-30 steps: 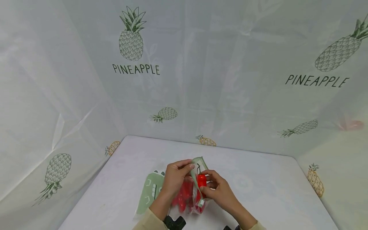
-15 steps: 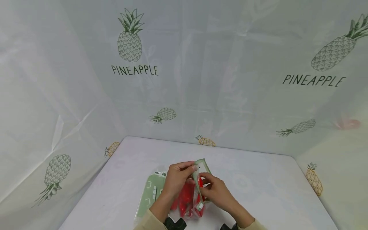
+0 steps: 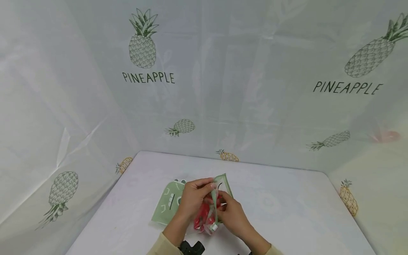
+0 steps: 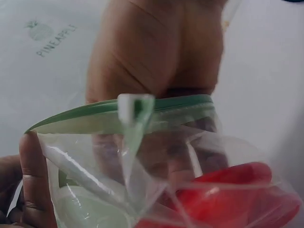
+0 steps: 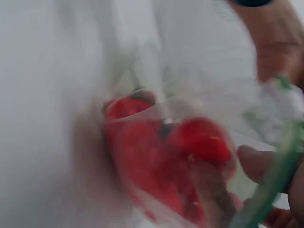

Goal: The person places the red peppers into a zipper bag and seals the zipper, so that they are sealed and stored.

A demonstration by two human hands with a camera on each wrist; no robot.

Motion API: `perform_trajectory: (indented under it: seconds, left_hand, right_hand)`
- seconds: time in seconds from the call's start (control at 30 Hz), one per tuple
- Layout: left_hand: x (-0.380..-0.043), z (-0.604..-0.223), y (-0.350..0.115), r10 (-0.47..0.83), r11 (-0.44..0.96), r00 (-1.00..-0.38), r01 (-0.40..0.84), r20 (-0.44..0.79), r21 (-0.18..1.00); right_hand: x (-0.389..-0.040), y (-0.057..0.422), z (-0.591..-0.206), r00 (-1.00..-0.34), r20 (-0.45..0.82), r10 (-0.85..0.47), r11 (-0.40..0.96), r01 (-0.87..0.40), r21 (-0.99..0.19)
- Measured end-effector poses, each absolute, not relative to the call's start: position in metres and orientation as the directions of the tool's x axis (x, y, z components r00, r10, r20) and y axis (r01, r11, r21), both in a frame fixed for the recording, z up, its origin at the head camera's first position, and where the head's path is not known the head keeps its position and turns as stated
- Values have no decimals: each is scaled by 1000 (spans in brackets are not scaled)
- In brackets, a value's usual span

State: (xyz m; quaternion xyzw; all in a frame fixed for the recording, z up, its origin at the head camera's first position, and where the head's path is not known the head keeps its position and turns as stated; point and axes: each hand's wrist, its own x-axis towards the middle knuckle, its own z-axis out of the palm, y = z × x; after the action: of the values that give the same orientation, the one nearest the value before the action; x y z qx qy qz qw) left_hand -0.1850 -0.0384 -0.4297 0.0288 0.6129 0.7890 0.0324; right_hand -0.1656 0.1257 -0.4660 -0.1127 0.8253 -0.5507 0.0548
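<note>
A clear zip bag with a green zip edge (image 3: 215, 205) and a white slider (image 4: 135, 109) stands with its mouth spread. My left hand (image 3: 192, 198) pinches the top edge of the bag. My right hand (image 3: 235, 216) reaches through the mouth, its fingers inside the bag. Those fingers are against a glossy red pepper (image 5: 202, 140), blurred in the right wrist view and mostly hidden by the hand in the head view. Other red pieces (image 3: 200, 216) show through the plastic low in the bag.
A flat green bag with a cartoon face (image 3: 165, 205) lies on the white table (image 3: 287, 205), left of the left hand. A pale curtain with pineapple prints (image 3: 223, 88) stands behind the table and at both sides.
The right hand held the red pepper at the bag's mouth and has moved left, into the bag with it. The left hand keeps its pinch. The flat green bag has shifted slightly away from me.
</note>
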Motion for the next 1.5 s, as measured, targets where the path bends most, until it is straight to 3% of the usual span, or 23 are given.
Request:
perform_trajectory:
  seconds: [0.1, 0.43, 0.73, 1.17, 1.5]
  left_hand:
    - [-185, -429, -41, 93, -236, -996, -8, 14, 972]
    - [-186, -435, -48, 90, -155, -996, -6, 8, 988]
    - [-183, -435, -47, 97, -168, -995, -30, -14, 985]
    - [-175, -445, -42, 119, -168, -992, -60, -40, 984]
    - [-172, -452, -36, 147, -210, -987, -99, -69, 973]
  right_hand:
    - [-165, 126, -468, -977, 65, -204, 434, -150, -888]
    - [-172, 144, -463, -995, 94, -27, 255, -98, -962]
    - [-194, 174, -444, -980, 176, 96, 315, -138, -939]
    - [-218, 193, -437, -994, 98, 49, 240, -83, -967]
    - [-230, 186, -438, -999, -10, -43, 262, -2, -965]
